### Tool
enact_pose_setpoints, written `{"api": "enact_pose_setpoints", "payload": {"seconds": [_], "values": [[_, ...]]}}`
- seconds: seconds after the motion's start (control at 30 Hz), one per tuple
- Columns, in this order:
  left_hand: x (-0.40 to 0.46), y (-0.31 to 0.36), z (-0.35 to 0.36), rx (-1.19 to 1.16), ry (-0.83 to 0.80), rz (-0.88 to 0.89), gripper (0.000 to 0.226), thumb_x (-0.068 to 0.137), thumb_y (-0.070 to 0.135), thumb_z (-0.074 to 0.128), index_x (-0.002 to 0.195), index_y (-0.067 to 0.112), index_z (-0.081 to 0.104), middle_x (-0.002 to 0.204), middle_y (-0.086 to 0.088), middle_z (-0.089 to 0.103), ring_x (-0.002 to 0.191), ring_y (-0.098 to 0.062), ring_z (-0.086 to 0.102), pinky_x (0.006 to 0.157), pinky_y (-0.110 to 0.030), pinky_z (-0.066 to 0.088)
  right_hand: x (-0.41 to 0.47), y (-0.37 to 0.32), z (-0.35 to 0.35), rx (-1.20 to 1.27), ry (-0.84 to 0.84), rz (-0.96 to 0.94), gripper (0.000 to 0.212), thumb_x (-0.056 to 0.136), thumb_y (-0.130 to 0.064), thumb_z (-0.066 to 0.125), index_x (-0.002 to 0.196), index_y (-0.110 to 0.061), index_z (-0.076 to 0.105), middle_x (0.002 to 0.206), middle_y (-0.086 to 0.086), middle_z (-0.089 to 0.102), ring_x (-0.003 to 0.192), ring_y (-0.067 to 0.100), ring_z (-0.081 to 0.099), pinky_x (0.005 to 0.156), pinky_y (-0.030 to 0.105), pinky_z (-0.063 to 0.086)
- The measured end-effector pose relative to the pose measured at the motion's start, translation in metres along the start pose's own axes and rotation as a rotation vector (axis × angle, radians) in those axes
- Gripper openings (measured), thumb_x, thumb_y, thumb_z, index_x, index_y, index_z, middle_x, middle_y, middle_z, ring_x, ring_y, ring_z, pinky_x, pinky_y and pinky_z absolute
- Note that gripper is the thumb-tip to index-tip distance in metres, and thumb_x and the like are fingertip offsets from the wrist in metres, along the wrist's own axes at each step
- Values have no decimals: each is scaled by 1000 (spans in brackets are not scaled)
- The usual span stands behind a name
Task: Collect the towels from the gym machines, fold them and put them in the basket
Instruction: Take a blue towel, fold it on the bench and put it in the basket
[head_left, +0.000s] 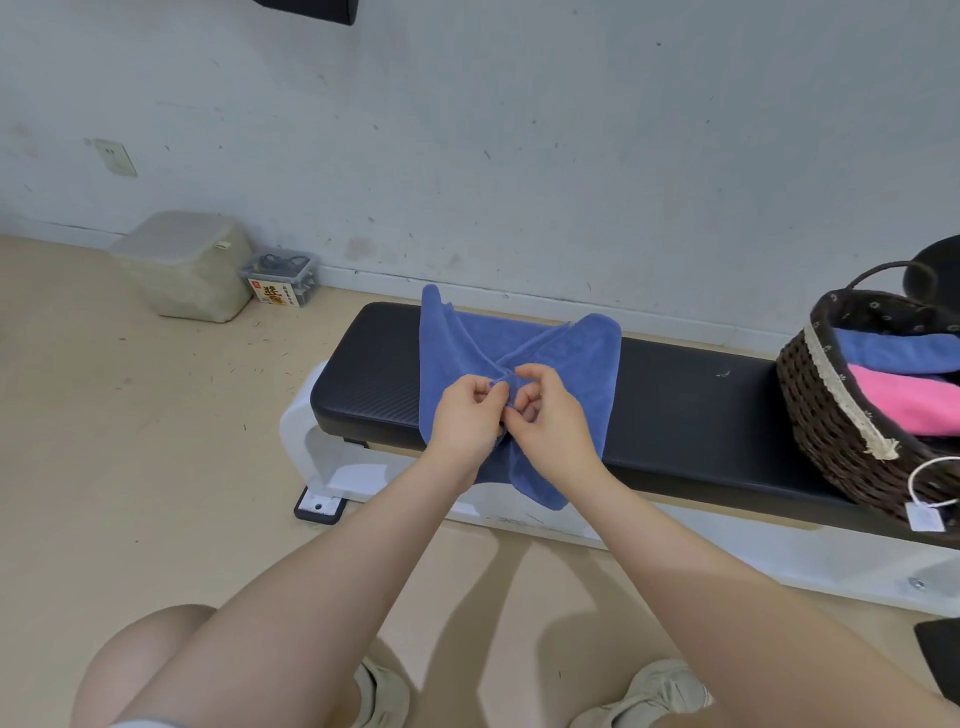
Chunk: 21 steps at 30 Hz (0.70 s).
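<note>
Blue towel (566, 353) draped across black surface (685, 400), my left hand (467, 410) and right hand (545, 410) pinching its gathered middle, basket (831, 415) at three o'clock.

Towel (550, 353) lies across bench (685, 410), near its left end, front edge hanging over. Both hands meet at towel's middle: left hand (467, 415) beside right hand (545, 415), touching. Basket (831, 426) sits on bench at right, w/ folded towels (904, 374) stacked inside. Behind bench: wall. Far left on floor by wall, tub (187, 265) w/ small box (280, 278) just right of it.
</note>
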<state>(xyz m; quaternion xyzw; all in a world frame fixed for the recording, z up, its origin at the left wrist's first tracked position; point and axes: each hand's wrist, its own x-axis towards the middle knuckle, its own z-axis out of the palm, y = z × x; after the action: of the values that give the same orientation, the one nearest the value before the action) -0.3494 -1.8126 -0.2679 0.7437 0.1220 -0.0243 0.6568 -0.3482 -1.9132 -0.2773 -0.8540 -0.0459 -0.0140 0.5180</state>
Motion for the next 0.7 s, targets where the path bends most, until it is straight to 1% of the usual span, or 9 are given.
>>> {"api": "enact_pose_setpoints", "payload": {"seconds": [0.07, 0.13, 0.2, 0.3, 0.33, 0.4, 0.47, 0.6, 0.7], "values": [[-3, 12, 5, -65, -47, 10, 30, 95, 22, 47, 69, 10, 55, 72, -14, 64, 76, -26, 59, 84, -44, 51, -1, 1, -2, -1, 56, 14, 29, 87, -15, 61, 110, -21, 45, 76, -6, 55, 69, 4, 53, 62, 11, 44], [-6, 26, 7, -165, -97, 31, 34, 97, 21, 44, 67, 10, 56, 70, -15, 65, 80, -30, 63, 90, -44, 52, -1, 2, -7, -31, 114, 9, 22, 86, -18, 60, 105, -19, 49, 91, 0, 60, 78, 9, 58, 64, 15, 45], [-10, 41, 7, -247, -66, 38, 34, 98, 21, 44, 68, 10, 57, 72, -13, 67, 83, -26, 64, 88, -36, 51, -1, 0, -18, -75, 168, -7, 25, 86, -12, 56, 110, -16, 52, 101, 1, 58, 81, 12, 57, 68, 23, 47], [-11, 57, 3, -456, 3, -33, 22, 98, 19, 45, 84, 9, 57, 83, -8, 65, 81, -19, 63, 83, -30, 51, -6, -4, -37, -210, 207, -30, 33, 87, -5, 49, 117, -17, 51, 100, -5, 52, 83, 15, 54, 69, 34, 49], [-12, 61, 0, -544, -7, -36, 19, 99, 19, 44, 90, 8, 57, 89, -9, 65, 85, -19, 63, 86, -29, 51, -8, -4, -43, -247, 212, -40, 31, 87, -4, 47, 115, -18, 52, 99, -5, 50, 80, 15, 52, 66, 33, 48], [-10, 68, -7, -691, -33, -15, 19, 98, 21, 45, 100, 7, 57, 98, -9, 63, 92, -20, 62, 94, -31, 48, -10, -1, -52, -282, 224, -31, 23, 88, -3, 42, 99, -18, 55, 98, -3, 50, 75, 14, 49, 62, 30, 43], [-11, 75, -16, -863, -60, -1, 19, 98, 24, 46, 100, 10, 58, 96, -4, 65, 92, -15, 62, 94, -29, 47, -11, 2, -64, -285, 241, 17, 25, 85, -2, 38, 87, -16, 58, 97, 1, 55, 75, 18, 52, 63, 32, 45], [-21, 90, -31, -1196, -32, -2, 16, 95, 24, 51, 93, 12, 60, 91, -1, 65, 88, -11, 64, 87, -26, 50, -18, 3, -93, -233, 387, 150, 26, 88, 0, 40, 96, -11, 62, 104, 9, 58, 84, 24, 57, 69, 34, 47], [-35, 100, -40, -1274, 23, 14, 17, 97, 20, 49, 88, 9, 58, 89, -3, 63, 84, -13, 62, 90, -28, 49, -29, -8, -117, -73, 585, 164, 18, 92, -6, 44, 97, -12, 60, 100, 6, 60, 87, 23, 57, 73, 33, 45]]}}
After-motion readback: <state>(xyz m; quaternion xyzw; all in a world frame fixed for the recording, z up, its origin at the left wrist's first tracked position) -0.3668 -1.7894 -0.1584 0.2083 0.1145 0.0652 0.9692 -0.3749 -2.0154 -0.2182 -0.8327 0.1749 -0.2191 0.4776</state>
